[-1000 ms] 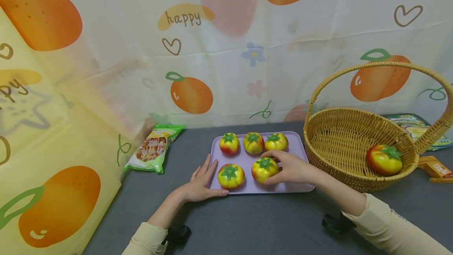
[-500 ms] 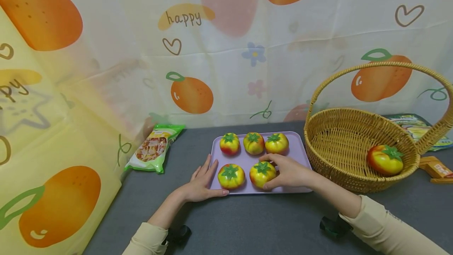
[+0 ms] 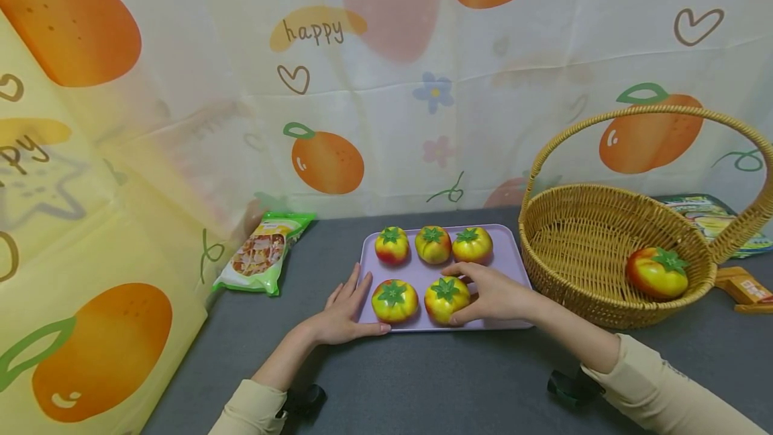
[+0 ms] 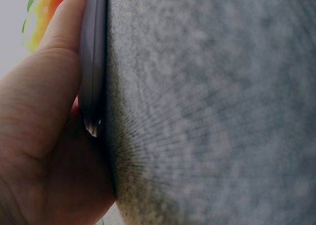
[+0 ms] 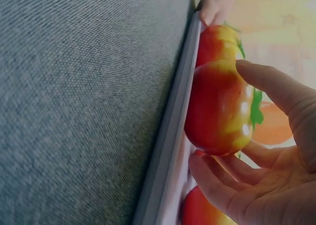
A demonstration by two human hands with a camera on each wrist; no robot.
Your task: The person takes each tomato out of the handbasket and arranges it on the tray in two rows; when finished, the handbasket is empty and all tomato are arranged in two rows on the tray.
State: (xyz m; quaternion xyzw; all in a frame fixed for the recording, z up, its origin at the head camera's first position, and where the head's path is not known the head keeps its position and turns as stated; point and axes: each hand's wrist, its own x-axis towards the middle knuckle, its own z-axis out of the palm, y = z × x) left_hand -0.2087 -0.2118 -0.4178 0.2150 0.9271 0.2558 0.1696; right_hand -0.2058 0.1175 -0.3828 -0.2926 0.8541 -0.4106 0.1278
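Observation:
My left hand [image 3: 344, 311] rests with spread fingers at the left edge of a lilac tray [image 3: 417, 276], its thumb along the front rim. In the left wrist view the thumb [image 4: 61, 34] lies against the tray's edge [image 4: 93, 62]. My right hand [image 3: 495, 291] holds a yellow-red tomato [image 3: 445, 301] with a green leafy top, at the tray's front middle. In the right wrist view the thumb and fingers curl round that tomato [image 5: 217, 109]. Another tomato [image 3: 394, 302] sits left of it; three more, including the back left tomato [image 3: 391, 247], line the tray's back.
A wicker basket [image 3: 580, 220] with a tall handle stands right of the tray, one tomato [image 3: 657, 272] inside. A green-and-white snack bag [image 3: 260, 257] lies at the left. Behind the basket are a flat colourful packet [image 3: 700, 217] and a small orange-brown object [image 3: 745, 285].
My right hand and the front tomato have shifted slightly left and toward the tray's front edge. The left hand has stayed in place.

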